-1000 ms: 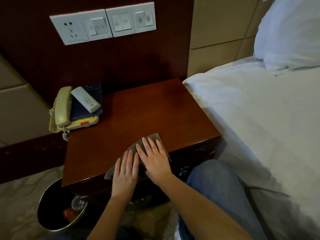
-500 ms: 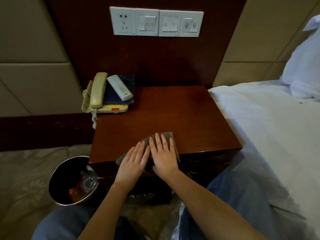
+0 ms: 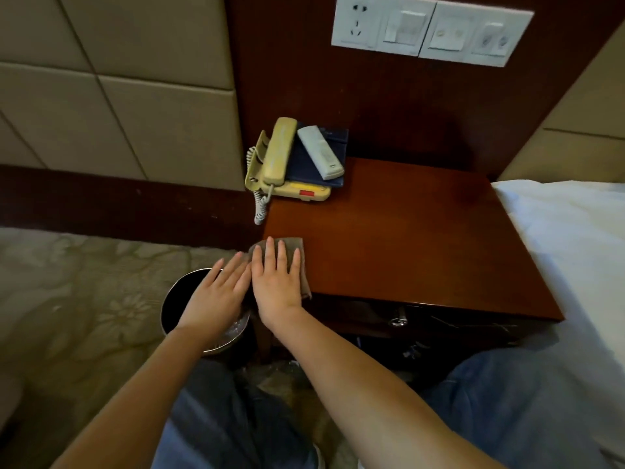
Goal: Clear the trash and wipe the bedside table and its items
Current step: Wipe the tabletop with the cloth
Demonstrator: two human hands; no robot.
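My right hand [image 3: 277,282] presses flat, fingers straight, on a grey cloth [image 3: 297,246] at the front left corner of the dark wooden bedside table [image 3: 422,238]. My left hand [image 3: 216,296] lies flat beside it, past the table's left edge and above the round trash bin [image 3: 176,299]. At the table's back left stands a beige corded phone [image 3: 277,157] with a dark blue folder [image 3: 304,164] on it and a white remote [image 3: 320,152] on top.
A white bed [image 3: 575,238] adjoins the table on the right. A wall plate with socket and switches [image 3: 429,28] is above. Patterned carpet [image 3: 84,299] lies to the left. My knees in jeans [image 3: 490,401] are below the table's front, where a drawer key [image 3: 398,320] hangs.
Both hands slid the cloth left along the table's front edge to its left corner. My left hand now hangs over the bin. The camera view swung left.
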